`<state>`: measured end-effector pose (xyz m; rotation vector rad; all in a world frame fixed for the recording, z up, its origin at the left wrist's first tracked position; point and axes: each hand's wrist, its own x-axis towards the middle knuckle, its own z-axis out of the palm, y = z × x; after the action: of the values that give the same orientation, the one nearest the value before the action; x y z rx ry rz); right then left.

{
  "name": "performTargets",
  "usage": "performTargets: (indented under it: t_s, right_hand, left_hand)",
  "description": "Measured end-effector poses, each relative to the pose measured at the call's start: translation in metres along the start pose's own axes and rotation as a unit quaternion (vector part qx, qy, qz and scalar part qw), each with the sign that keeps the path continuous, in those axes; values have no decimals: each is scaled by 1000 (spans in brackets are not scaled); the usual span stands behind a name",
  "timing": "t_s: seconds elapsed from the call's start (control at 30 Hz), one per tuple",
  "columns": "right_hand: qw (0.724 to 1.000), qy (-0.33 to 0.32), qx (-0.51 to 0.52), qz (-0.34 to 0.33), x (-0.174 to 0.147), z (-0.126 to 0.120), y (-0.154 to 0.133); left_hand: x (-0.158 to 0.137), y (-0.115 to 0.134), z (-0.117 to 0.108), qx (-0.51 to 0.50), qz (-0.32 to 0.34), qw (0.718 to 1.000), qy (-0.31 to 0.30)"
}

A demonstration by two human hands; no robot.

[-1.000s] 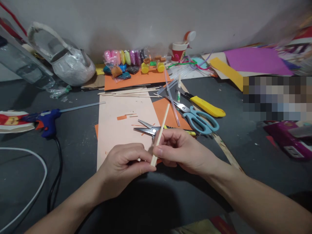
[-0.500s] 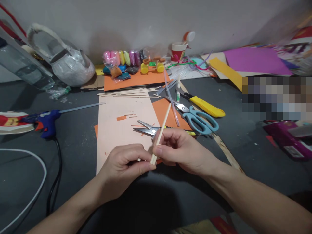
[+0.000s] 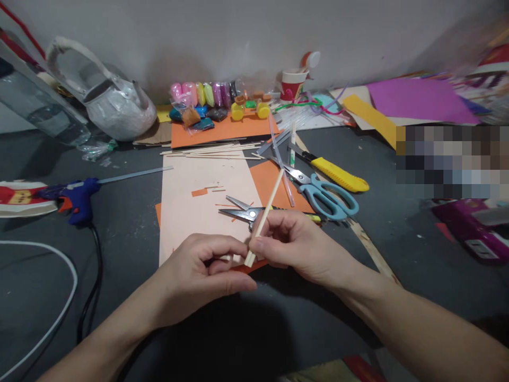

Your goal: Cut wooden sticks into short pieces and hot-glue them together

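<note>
Wooden sticks, thin and pale and lying side by side, are pinched between the thumb and forefinger of my right hand. They tilt up to the right, with their lower ends close together. My left hand is just left of those ends, its thumb stretched away from the forefinger. A pale short wooden stick shows partly within its curled fingers; most of it is hidden. Behind my right hand lie dark-bladed scissors with open blades, on a pale sheet.
Beyond the hands lie several loose sticks, blue-handled scissors and a yellow cutter knife. A blue glue gun is at left, near a silver kettle. Colored clay packs and a red-white cup stand at the back.
My left thumb has come off the lower ends of the sticks and moved down, opening a gap. The right hand keeps its pinch, the sticks leaning slightly more to the right.
</note>
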<state>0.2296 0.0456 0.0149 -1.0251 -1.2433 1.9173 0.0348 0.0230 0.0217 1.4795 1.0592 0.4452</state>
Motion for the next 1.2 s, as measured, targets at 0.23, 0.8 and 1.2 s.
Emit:
performTargets:
  t_s: [0.23, 0.8, 1.2]
  right_hand:
    - [1000, -11, -1, 19, 0, 0, -1]
    - [1000, -10, -6, -3, 0, 0, 1]
    - [999, 7, -27, 18, -1, 1, -4]
  left_hand:
    - [2, -3, 3, 161, 176, 968, 76]
    - [3, -5, 6, 145, 186, 967, 98]
    - [0, -6, 0, -14, -25, 999, -18]
